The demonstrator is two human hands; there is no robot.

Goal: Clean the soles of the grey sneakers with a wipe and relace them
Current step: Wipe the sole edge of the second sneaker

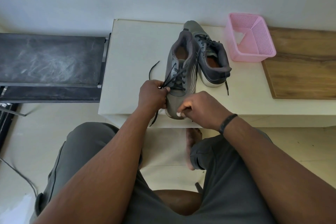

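Two grey sneakers stand on a low white table (pixel 131 56). The near sneaker (pixel 181 71) points its toe toward me at the table's front edge, its black lace (pixel 177 76) partly threaded. My left hand (pixel 152 94) grips the lace ends beside the shoe's left side; one loose end curls away to the left and another hangs over the table edge. My right hand (pixel 198 107) rests closed on the toe; whether it pinches a lace is hidden. The second sneaker (pixel 211 56) stands behind and to the right, heel toward me, laced.
A pink mesh basket (pixel 254 42) with a white wipe inside sits at the table's back right, beside a wooden board (pixel 301 67). A dark bench (pixel 51 60) stands to the left. My knees and a bare foot are below the table edge. A wall is behind.
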